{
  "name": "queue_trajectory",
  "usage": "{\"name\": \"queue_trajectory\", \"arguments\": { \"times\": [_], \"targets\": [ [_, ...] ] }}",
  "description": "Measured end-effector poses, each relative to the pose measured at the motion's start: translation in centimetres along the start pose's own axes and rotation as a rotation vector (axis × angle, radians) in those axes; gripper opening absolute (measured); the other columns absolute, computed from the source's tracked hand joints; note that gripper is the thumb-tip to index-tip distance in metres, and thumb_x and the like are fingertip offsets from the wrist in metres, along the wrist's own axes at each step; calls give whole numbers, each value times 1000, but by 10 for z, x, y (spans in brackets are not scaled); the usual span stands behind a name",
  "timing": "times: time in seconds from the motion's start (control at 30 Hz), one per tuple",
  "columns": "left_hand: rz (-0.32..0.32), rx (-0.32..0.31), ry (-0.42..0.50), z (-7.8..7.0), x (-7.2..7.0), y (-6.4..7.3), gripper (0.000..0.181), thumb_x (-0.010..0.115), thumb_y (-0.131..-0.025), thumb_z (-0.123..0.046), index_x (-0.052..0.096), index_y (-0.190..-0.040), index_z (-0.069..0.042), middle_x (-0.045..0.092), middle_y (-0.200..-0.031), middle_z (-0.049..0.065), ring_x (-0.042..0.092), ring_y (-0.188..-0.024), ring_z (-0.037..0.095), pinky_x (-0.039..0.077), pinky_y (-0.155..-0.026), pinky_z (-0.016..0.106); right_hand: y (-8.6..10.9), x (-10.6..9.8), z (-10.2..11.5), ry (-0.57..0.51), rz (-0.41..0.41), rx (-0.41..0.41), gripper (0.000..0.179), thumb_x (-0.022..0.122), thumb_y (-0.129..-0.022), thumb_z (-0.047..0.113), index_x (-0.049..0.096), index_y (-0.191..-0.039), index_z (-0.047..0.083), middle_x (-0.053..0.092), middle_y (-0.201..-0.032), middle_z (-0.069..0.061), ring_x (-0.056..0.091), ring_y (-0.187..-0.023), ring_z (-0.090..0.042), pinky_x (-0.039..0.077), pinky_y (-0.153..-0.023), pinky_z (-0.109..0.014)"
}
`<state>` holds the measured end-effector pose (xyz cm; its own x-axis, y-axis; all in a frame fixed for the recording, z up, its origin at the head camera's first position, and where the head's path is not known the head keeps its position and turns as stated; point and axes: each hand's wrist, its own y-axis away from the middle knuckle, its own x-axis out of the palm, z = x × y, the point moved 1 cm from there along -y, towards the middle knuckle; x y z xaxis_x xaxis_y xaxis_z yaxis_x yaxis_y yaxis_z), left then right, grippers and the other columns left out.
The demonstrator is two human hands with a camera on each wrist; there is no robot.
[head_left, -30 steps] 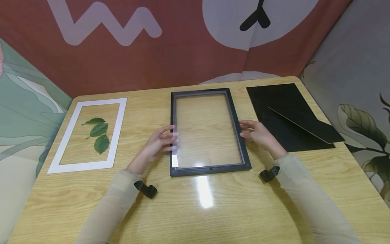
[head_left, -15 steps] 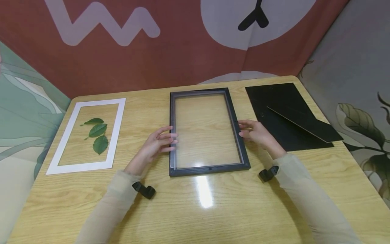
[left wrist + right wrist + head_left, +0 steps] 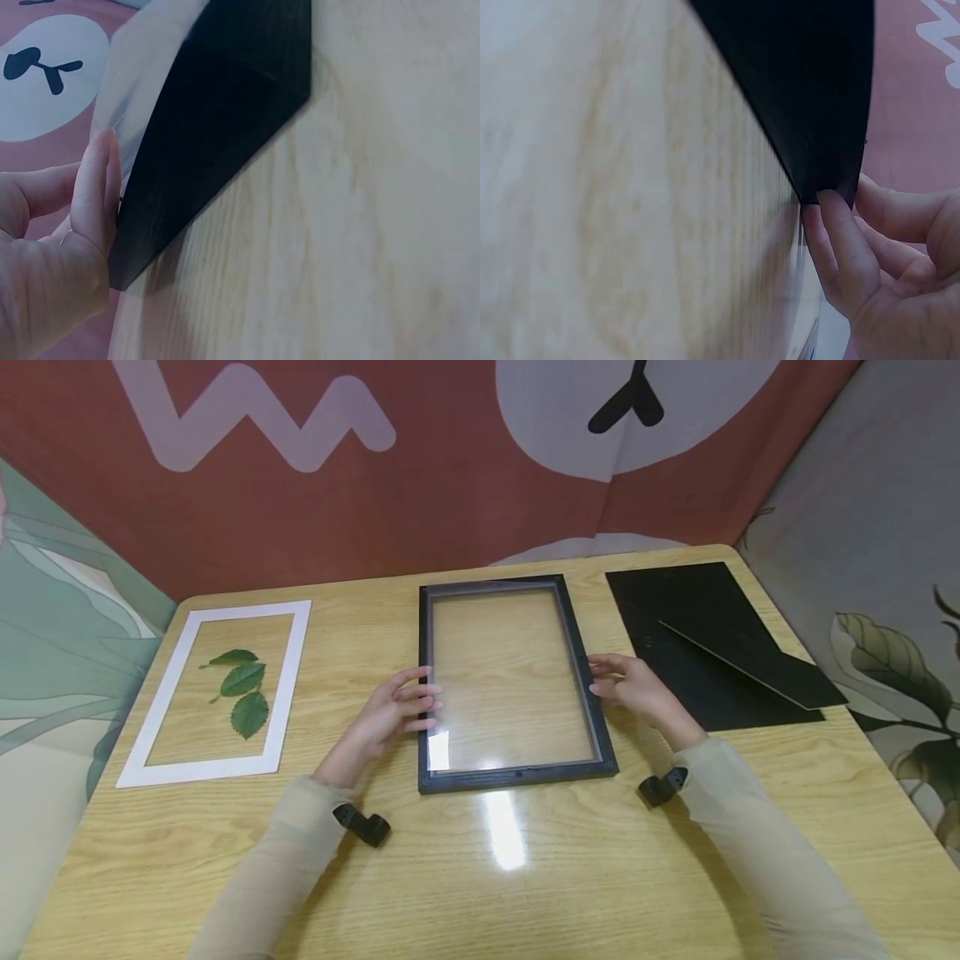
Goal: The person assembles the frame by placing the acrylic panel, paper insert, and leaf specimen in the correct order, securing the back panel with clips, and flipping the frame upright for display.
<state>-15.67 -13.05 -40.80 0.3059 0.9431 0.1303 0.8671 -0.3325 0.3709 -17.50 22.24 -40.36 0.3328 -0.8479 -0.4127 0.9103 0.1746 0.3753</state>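
A black picture frame (image 3: 517, 772) lies on the table, with a clear sheet (image 3: 510, 685) over its opening. At the frame's left side is my left hand (image 3: 382, 714), its spread fingers reaching over the bar at the sheet's edge. In the left wrist view, the clear sheet (image 3: 142, 75) shows above the frame's dark outer side (image 3: 195, 150), and an extended finger (image 3: 91, 187) meets its edge. My right hand (image 3: 633, 689) touches the frame's right side with its fingertips. The right wrist view shows those fingers (image 3: 847, 247) against the black side (image 3: 810, 97).
To the left, a white mat border (image 3: 288, 693) lies around several green leaves (image 3: 243, 680). A black backing board (image 3: 675, 585) with a raised stand flap (image 3: 757, 664) lies at the right. Walls covered with printed cloth rise behind the wooden table (image 3: 450, 877).
The clear sheet's left edge has shifted slightly inward off the frame's left bar, and its light reflection has moved. Both hands stay almost where they were.
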Motion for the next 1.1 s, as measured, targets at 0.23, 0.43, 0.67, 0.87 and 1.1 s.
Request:
{"name": "queue_trajectory", "arguments": {
  "times": [0.23, 0.43, 0.67, 0.87, 1.1],
  "targets": [
    [-26, -23, -97, -1, 3, -1, 55, 43, -98, 2, 28, -149, -10, 45, -141, 23, 63, -92, 5, 58, -77, 22, 1, 0, 0, 7, 5, 2, 55, 49, -96, -2, 29, -147, -4, 37, -144, -31, 44, -130, -41, 46, -104, -47],
    [-60, -42, -160, 0, 4, -1, 56, 49, -97, 0, 31, -149, -12, 46, -141, 20, 61, -102, 11, 58, -82, 24, 1, 0, 0, 8, -1, -5, 55, 49, -96, -2, 29, -147, -5, 37, -144, -31, 44, -130, -41, 48, -102, -45],
    [-138, -49, -268, -7, 10, 1, 58, 55, -94, -1, 36, -148, -12, 50, -131, 18, 61, -99, 17, 58, -82, 24, 0, 1, 0, 24, -7, 11, 54, 50, -96, -1, 31, -146, -3, 39, -144, -30, 46, -128, -40, 49, -102, -45],
    [-139, -2, -408, -10, 11, 0, 59, 59, -92, -1, 37, -146, -6, 53, -124, 21, 62, -96, 19, 58, -83, 25, 0, 0, 0, 16, -9, 5, 54, 50, -95, -2, 31, -146, -5, 39, -143, -30, 46, -128, -40, 49, -101, -43],
    [-148, 1, -446, -13, 12, 0, 61, 63, -89, 0, 37, -144, -1, 55, -115, 16, 59, -91, 14, 58, -82, 24, 3, 2, 1, -7, -11, -27, 53, 50, -95, -2, 31, -144, -7, 41, -141, -33, 47, -126, -39, 50, -100, -42]
  ]
}}
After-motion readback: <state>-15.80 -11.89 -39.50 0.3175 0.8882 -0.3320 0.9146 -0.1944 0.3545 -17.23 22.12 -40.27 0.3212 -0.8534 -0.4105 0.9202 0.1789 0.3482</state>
